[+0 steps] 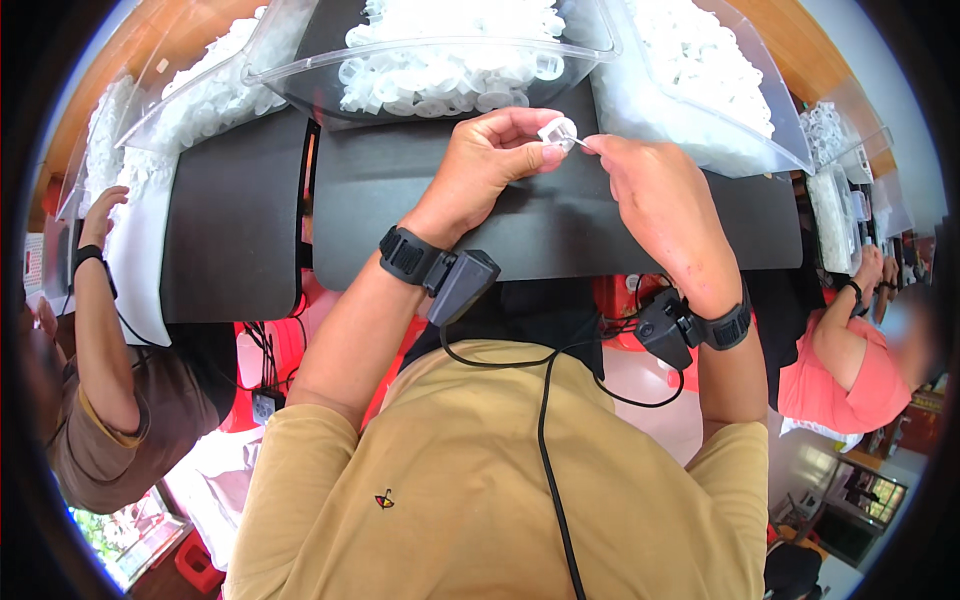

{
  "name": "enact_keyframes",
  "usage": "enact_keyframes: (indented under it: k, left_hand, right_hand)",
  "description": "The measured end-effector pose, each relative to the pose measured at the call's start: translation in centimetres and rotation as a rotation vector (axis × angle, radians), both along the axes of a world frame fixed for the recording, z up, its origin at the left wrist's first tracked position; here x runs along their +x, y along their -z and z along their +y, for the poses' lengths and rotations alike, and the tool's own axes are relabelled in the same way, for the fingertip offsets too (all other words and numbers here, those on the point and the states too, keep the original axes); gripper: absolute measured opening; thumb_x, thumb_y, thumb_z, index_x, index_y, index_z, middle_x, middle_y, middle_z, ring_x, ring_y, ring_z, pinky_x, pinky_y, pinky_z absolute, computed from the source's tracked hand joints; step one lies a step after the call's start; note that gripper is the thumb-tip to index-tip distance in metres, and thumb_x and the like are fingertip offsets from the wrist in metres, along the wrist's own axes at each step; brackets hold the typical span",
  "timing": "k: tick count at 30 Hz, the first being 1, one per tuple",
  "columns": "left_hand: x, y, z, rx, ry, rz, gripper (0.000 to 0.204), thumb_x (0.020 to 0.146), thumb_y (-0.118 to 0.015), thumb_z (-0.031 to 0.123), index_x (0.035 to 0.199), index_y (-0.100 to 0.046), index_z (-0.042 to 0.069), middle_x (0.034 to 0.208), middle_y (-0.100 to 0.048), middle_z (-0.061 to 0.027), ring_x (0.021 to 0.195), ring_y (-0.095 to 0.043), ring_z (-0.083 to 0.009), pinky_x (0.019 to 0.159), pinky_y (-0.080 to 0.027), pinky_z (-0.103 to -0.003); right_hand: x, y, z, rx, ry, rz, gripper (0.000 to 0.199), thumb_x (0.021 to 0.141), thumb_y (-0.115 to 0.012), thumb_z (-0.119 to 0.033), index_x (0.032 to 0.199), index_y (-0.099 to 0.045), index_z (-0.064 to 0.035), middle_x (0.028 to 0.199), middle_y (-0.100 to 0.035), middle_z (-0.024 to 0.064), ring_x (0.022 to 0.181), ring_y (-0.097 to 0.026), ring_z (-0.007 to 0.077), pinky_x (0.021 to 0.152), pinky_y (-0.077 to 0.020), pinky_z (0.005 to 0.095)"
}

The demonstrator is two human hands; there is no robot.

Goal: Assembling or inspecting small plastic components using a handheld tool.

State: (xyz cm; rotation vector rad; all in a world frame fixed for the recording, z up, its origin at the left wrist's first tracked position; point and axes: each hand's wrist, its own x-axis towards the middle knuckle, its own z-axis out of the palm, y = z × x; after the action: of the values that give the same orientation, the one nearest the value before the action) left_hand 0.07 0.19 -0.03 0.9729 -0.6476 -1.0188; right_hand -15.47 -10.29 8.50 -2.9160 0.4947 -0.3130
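Note:
Between the thumb and fingers of my left hand (505, 145) is a small white plastic ring-shaped part (557, 132), held above the dark table. My right hand (650, 180) pinches a thin, pale, pin-like piece (582, 143) whose tip meets the ring's right side. I cannot make out whether it enters the ring or only touches it. Just beyond my hands stands a clear plastic bin (430, 62) heaped with similar white parts. Both hands are above the table's far half, close to that bin.
A second clear bin (700, 100) of white pieces stands at the right, another (215, 85) at the left. The dark tabletop (400, 230) lies below my hands. Cables (545, 430) hang from my wrist devices across my shirt. Co-workers sit at left (120, 400) and right (835, 350).

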Motion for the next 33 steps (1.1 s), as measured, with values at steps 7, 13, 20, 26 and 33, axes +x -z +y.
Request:
enact_keyframes:
  k: [7, 13, 20, 26, 33]
  left_hand:
    - [0.0, -0.1, 0.0, -0.058, -0.018, -0.004, 0.041, 0.08, -0.072, 0.004, 0.118, -0.057, -0.001, 0.107, -0.063, -0.0069, 0.094, -0.06, -0.0119, 0.084, -0.05, -0.026]
    - [-0.1, -0.4, -0.1, -0.064, -0.015, 0.001, 0.042, 0.079, -0.072, 0.002, 0.118, -0.057, -0.002, 0.107, -0.063, -0.0078, 0.096, -0.059, -0.0123, 0.085, -0.05, -0.026]
    - [-0.1, -0.4, 0.0, -0.058, -0.03, -0.006, 0.042, 0.078, -0.072, 0.001, 0.117, -0.057, -0.002, 0.107, -0.063, -0.0078, 0.095, -0.06, -0.0123, 0.085, -0.049, -0.025]
    - [-0.2, -0.2, -0.1, -0.071, -0.052, -0.057, 0.04, 0.077, -0.072, 0.0, 0.115, -0.059, -0.001, 0.104, -0.064, -0.0065, 0.093, -0.06, -0.0109, 0.084, -0.05, -0.025]
    - [-0.1, -0.1, -0.1, -0.078, -0.067, -0.053, 0.04, 0.077, -0.073, 0.0, 0.114, -0.06, -0.001, 0.103, -0.064, -0.006, 0.093, -0.059, -0.0104, 0.084, -0.05, -0.025]
  right_hand:
    - [-1.2, 0.9, 1.4, -0.086, 0.082, -0.213, 0.022, 0.082, -0.054, -0.006, 0.102, -0.064, -0.0086, 0.076, -0.062, 0.0096, 0.069, -0.062, 0.0301, 0.058, -0.0483, 0.0401]
    - [-0.8, 1.3, 1.9, -0.165, 0.085, -0.202, 0.027, 0.08, -0.057, -0.004, 0.104, -0.064, -0.0104, 0.074, -0.06, 0.0064, 0.067, -0.061, 0.0249, 0.056, -0.0478, 0.0374]
    - [-0.5, 1.3, 2.0, -0.193, 0.071, -0.186, 0.028, 0.078, -0.057, -0.004, 0.104, -0.066, -0.0097, 0.073, -0.059, 0.0058, 0.069, -0.061, 0.0234, 0.056, -0.0473, 0.0366]
    - [-0.3, 1.0, 2.2, -0.23, 0.066, -0.154, 0.028, 0.077, -0.057, -0.004, 0.103, -0.066, -0.0101, 0.073, -0.059, 0.0052, 0.068, -0.061, 0.0223, 0.056, -0.0479, 0.0362]
    - [-0.4, -0.3, 2.5, -0.278, 0.052, -0.116, 0.028, 0.077, -0.057, -0.004, 0.103, -0.066, -0.0108, 0.073, -0.059, 0.0053, 0.068, -0.062, 0.0222, 0.055, -0.0481, 0.0361]
